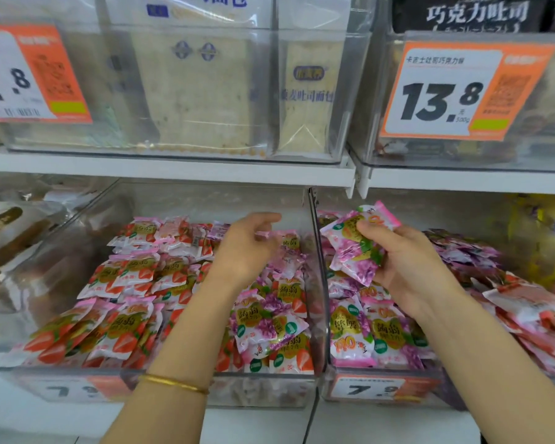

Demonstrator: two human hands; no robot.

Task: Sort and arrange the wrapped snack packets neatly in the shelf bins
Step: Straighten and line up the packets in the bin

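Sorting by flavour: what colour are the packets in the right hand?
The packets in the right hand are purple grape-print on pink; head view.

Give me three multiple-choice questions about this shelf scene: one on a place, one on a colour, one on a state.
1. Where is the right hand?
A. over the right bin
B. on the top shelf
C. down by the floor

2. What colour is the bangle?
A. blue
B. gold
C. black

3. What is the right hand doing?
A. lying flat and empty
B. hanging loose
C. gripping purple packets

Answers:
1 A: the hand is to the right of the divider, above that bin.
2 B: it shines yellow-gold.
3 C: the fingers and thumb curl round a bunch of them.
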